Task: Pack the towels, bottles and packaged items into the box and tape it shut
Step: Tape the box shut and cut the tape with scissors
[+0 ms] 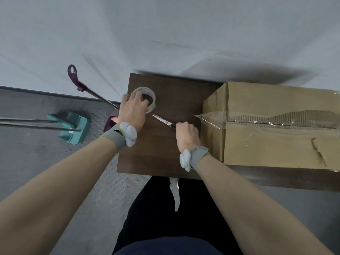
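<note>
While I watch from the head view, I log the items as they lie:

Box: on the right part of the dark table, flaps down, clear tape along the top seam and over the near end, where a loose tail sticks out toward the scissors. I judge the packing done; no towels, bottles or packets show outside it.

Tape roll: on the table's far left corner, left hand closed over its rim from above.

Scissors: blades bare and close together, pointing at the roll; right hand fisted round the handles, just beside the box's near end.

Off the table: teal dustpan and long-handled tools on the grey floor, no part of the job.

Left to do, by my reckoning: press down the loose tail, perhaps add a further strip; I cannot tell whether the far end is sealed
</note>
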Available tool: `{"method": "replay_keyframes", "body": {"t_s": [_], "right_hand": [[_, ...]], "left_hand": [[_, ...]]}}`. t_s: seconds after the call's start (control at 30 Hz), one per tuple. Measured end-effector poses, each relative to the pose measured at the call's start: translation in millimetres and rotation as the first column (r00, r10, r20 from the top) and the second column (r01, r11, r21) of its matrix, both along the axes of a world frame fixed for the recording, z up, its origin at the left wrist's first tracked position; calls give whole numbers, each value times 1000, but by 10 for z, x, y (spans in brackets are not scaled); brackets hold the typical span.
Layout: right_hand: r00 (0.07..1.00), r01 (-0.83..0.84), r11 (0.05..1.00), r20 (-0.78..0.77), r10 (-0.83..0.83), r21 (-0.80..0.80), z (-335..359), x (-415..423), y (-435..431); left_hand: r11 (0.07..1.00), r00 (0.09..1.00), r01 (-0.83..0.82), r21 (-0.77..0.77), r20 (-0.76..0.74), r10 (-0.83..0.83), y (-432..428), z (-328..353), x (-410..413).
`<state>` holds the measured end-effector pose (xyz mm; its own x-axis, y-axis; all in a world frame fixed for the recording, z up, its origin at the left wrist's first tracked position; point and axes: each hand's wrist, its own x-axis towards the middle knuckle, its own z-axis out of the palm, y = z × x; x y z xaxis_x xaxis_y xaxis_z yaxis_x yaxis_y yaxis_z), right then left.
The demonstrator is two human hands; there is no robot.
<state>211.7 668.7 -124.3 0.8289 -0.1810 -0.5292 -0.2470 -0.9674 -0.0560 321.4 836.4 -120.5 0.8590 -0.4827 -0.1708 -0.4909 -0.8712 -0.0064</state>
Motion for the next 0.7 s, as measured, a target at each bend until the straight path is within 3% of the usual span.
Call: {"method": "replay_keyframes", "body": {"t_s": [0.1,0.3,0.53,0.6,0.7], "right_hand": [[997,-81,996,-8,81,-28,-16,52,46],[998,-55,998,5,55,-24,69,72,64],[959,-18,950,274,-72,311,664,197,101],[918,-26,890,364,-159,455,889,259,80],[812,-41,845,511,-283,533,1277,334,-103]], "left_hand": [[1000,999,6,-7,-49,-6,60,-55,-8],[995,994,83,-48,-67,-86,78,-114,-40],[991,969,-98,-96,-236,73,52,112,-4],[988,971,-109,-108,-222,83,-28,225,-15],[952,977,-134,-274,-197,81,-277,424,-89]]}}
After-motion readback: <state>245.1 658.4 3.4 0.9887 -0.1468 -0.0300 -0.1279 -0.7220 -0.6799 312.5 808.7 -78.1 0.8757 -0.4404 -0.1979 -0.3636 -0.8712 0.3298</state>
